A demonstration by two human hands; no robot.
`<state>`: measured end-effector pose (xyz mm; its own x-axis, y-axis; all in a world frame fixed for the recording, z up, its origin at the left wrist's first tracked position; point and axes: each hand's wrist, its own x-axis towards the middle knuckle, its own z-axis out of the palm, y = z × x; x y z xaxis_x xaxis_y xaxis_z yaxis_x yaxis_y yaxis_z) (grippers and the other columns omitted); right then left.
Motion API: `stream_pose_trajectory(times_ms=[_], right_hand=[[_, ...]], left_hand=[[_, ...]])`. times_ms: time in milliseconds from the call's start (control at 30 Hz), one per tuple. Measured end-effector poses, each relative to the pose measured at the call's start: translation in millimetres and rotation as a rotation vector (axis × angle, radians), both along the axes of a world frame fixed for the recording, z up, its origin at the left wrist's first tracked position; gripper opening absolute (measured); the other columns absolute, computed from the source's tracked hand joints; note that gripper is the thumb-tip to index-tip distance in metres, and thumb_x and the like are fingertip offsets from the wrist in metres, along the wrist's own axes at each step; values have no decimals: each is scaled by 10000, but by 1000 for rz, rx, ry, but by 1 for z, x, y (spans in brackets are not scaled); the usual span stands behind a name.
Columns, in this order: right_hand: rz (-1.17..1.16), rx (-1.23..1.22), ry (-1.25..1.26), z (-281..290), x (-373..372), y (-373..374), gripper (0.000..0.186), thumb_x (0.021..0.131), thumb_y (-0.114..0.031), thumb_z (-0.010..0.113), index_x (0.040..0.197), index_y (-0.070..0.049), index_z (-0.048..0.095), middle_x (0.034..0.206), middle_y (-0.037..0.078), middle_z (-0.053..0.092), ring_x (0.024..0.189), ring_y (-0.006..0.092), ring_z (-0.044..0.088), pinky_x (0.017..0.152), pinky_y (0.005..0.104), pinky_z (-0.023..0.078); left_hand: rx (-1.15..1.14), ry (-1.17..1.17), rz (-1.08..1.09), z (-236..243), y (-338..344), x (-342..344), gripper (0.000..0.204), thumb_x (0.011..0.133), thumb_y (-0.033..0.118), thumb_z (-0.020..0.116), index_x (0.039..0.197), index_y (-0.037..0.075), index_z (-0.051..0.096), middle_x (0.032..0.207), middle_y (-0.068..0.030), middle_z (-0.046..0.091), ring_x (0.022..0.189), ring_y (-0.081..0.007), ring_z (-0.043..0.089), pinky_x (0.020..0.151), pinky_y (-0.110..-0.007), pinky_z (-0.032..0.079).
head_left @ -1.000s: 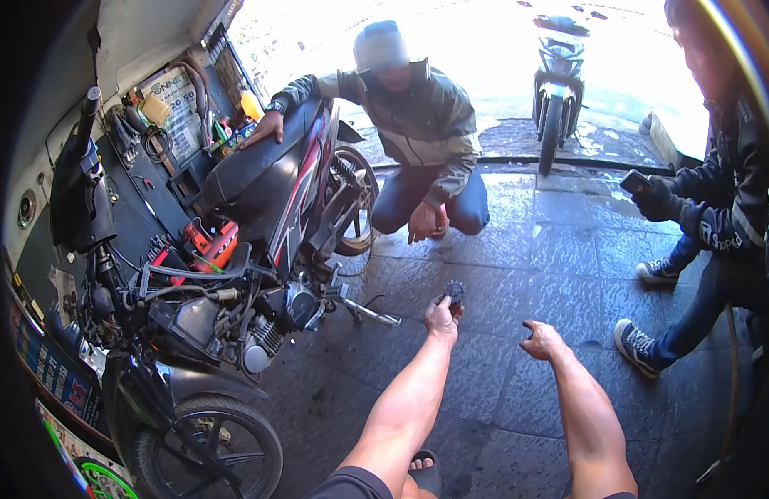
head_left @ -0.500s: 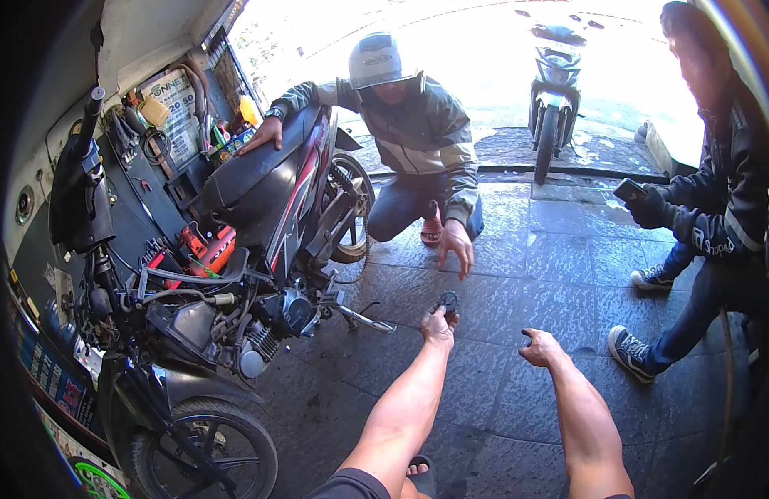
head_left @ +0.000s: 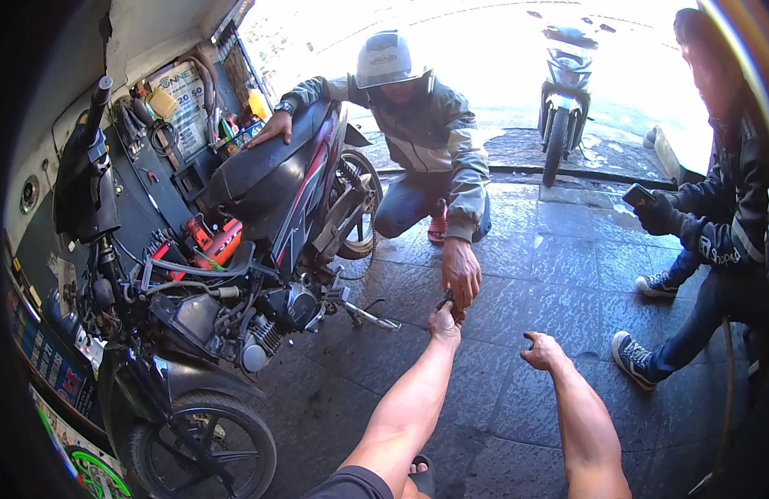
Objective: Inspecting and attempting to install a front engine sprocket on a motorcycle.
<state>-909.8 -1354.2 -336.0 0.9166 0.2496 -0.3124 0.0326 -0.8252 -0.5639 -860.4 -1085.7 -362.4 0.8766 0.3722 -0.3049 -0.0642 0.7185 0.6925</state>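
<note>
My left hand (head_left: 445, 323) is stretched out ahead, closed on a small dark toothed sprocket (head_left: 449, 302). A crouching person's hand (head_left: 462, 274) reaches down over the sprocket, its fingers touching it or very close; those fingers hide most of the part. To the right, my right hand (head_left: 546, 353) hangs above the floor with its fingertips apart, holding nothing I can see. On the left stands a partly stripped motorcycle (head_left: 268, 241), its engine (head_left: 297, 308) and frame bare near my left arm.
The crouching person in a grey helmet (head_left: 383, 60) rests the other hand on the motorcycle seat (head_left: 272, 162). At right, a seated person holds a phone (head_left: 639, 196). Another motorcycle (head_left: 565, 100) is parked outside. Tools and a red machine (head_left: 216, 243) line the left wall. Dark tiles (head_left: 559, 258) cover the floor.
The crouching person's hand has come down onto or right beside the sprocket, covering much of it. My left hand still grips it, and my right hand has barely moved.
</note>
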Motion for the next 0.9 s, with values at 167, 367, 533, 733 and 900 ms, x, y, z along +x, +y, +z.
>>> stream_pose_trajectory(times_ms=[167, 367, 533, 733, 900], right_hand=[[20, 47, -18, 1, -1, -2, 616, 796, -237, 661, 1376, -86, 520, 1218, 200, 640, 1164, 332, 601, 1001, 386, 486], [30, 53, -34, -7, 0, -6, 646, 772, -247, 678, 1362, -34, 524, 1162, 206, 670, 1118, 322, 633, 977, 374, 495], [-1, 8, -23, -13, 1, -8, 640, 769, -256, 683, 1353, -39, 535, 1154, 204, 673, 1103, 322, 640, 963, 377, 504], [13, -38, 12, -14, -1, -9, 602, 796, -231, 680, 1352, -48, 538, 1183, 196, 661, 1141, 324, 619, 1000, 385, 486], [5, -19, 41, -14, 0, -7, 596, 800, -227, 679, 1352, -50, 539, 1189, 189, 660, 1138, 321, 621, 993, 387, 490]], left_hand=[[12, 1, 25, 6, -5, 0, 118, 950, 130, 546, 1031, 91, 623, 853, -38, 663, 709, -161, 624, 654, -323, 512], [12, -44, 20, 16, -10, 7, 76, 936, 115, 587, 1002, 102, 623, 847, -35, 669, 731, -168, 647, 649, -328, 513], [110, -76, 40, 10, -15, 8, 60, 929, 149, 629, 933, 92, 611, 770, -37, 654, 644, -154, 637, 551, -310, 510], [550, 373, -59, -11, -3, -9, 143, 923, 197, 645, 847, 75, 645, 666, 0, 598, 491, -103, 534, 421, -248, 423], [595, 348, 66, -20, 1, -10, 79, 866, 125, 668, 817, 65, 653, 616, 0, 573, 457, -99, 508, 404, -248, 404]])
